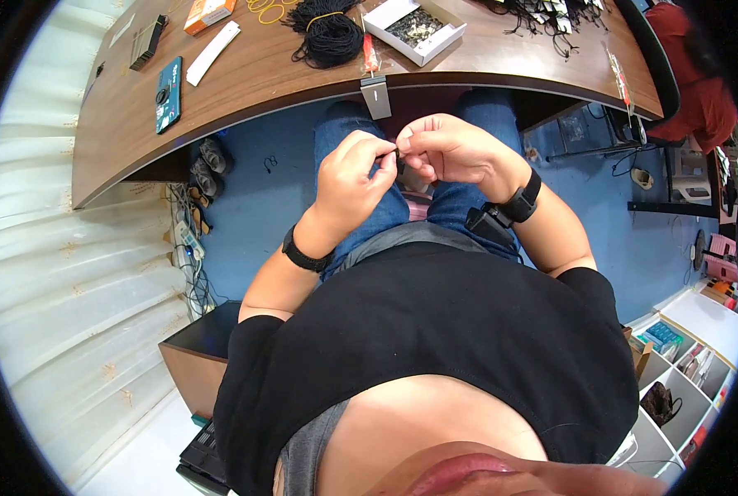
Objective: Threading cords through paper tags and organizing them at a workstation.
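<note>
Above my lap, just short of the table edge, my two hands meet fingertip to fingertip. My left hand [352,180] is closed in a pinch of thumb and forefinger. Closed the same way, my right hand [453,150] comes in from the other side, its other fingers curled. Between the fingertips shows a small black piece [398,154], mostly hidden by the fingers; its kind is too small to make out. On the table beyond lie a bundle of black cords [329,37] and an open white box [414,31] of small dark and light bits.
A grey metal piece [375,97] juts from the edge of the brown table [261,91]. On its left side are a teal case [169,95], a white strip [213,54] and an orange box [209,13]. Black-corded white tags [555,15] lie right. A person in red [691,83] sits at far right.
</note>
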`<move>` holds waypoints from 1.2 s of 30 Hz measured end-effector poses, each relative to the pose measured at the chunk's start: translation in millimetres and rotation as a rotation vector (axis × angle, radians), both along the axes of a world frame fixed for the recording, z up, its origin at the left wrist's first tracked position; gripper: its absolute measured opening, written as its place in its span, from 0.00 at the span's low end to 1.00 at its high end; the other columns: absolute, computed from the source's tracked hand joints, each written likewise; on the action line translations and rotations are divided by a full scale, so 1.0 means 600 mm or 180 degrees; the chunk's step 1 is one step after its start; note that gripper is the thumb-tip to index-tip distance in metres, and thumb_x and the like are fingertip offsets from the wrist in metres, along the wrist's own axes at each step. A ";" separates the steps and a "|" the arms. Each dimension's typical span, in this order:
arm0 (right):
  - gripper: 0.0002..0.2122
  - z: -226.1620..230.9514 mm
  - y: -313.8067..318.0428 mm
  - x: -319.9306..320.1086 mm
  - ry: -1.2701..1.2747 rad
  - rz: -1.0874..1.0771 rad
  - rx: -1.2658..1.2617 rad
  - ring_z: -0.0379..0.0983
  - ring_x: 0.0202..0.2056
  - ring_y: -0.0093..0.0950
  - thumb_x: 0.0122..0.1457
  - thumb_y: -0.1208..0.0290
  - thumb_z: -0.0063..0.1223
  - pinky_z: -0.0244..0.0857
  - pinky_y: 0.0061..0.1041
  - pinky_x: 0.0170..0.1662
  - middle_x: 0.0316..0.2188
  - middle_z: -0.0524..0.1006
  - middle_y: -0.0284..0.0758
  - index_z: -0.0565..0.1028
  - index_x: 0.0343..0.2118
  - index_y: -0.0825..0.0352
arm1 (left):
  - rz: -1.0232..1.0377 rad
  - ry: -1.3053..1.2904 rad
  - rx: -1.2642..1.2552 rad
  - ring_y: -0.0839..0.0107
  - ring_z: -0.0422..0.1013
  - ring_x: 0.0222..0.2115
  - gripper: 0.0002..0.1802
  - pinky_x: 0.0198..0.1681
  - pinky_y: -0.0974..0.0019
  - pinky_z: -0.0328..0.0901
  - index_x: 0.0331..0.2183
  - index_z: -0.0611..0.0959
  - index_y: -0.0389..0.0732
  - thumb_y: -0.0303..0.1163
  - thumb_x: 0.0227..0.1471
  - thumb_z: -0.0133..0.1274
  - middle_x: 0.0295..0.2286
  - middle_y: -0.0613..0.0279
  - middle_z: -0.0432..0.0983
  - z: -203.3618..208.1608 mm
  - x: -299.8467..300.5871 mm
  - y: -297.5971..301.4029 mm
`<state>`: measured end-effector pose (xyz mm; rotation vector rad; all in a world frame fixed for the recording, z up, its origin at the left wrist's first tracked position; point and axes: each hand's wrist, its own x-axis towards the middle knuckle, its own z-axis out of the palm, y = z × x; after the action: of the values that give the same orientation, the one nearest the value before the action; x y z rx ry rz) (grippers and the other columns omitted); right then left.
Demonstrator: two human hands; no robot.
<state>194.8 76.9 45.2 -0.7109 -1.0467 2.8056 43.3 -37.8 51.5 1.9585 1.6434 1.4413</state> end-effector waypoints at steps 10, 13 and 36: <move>0.07 -0.019 -0.009 0.003 0.0351 0.0241 -0.0496 0.63 0.15 0.16 0.54 0.71 0.55 0.55 0.14 0.18 0.15 0.70 0.27 0.72 0.22 0.65 | -0.0599 -0.1915 -0.0781 0.82 0.65 0.26 0.04 0.30 0.79 0.61 0.30 0.75 0.32 0.18 0.48 0.51 0.28 0.66 0.70 -0.018 -0.004 -0.008; 0.07 -0.021 -0.023 -0.002 0.0362 0.0104 -0.0052 0.63 0.17 0.15 0.53 0.70 0.56 0.56 0.13 0.20 0.16 0.70 0.27 0.72 0.23 0.65 | -0.0622 -0.2363 -0.1216 0.85 0.63 0.25 0.05 0.29 0.81 0.59 0.31 0.74 0.34 0.18 0.48 0.50 0.26 0.69 0.68 -0.019 -0.007 -0.010; 0.07 0.008 -0.056 -0.012 0.0106 -0.1863 0.5570 0.72 0.31 0.29 0.43 0.79 0.57 0.62 0.26 0.35 0.27 0.74 0.33 0.74 0.27 0.65 | -0.1483 -0.4946 -0.2128 0.86 0.52 0.12 0.03 0.15 0.81 0.48 0.29 0.75 0.37 0.26 0.51 0.50 0.16 0.72 0.63 -0.025 -0.020 0.011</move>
<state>187.3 43.3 50.2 -0.4695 -2.0845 0.7197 31.3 -31.0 36.5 0.3843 0.6436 1.2727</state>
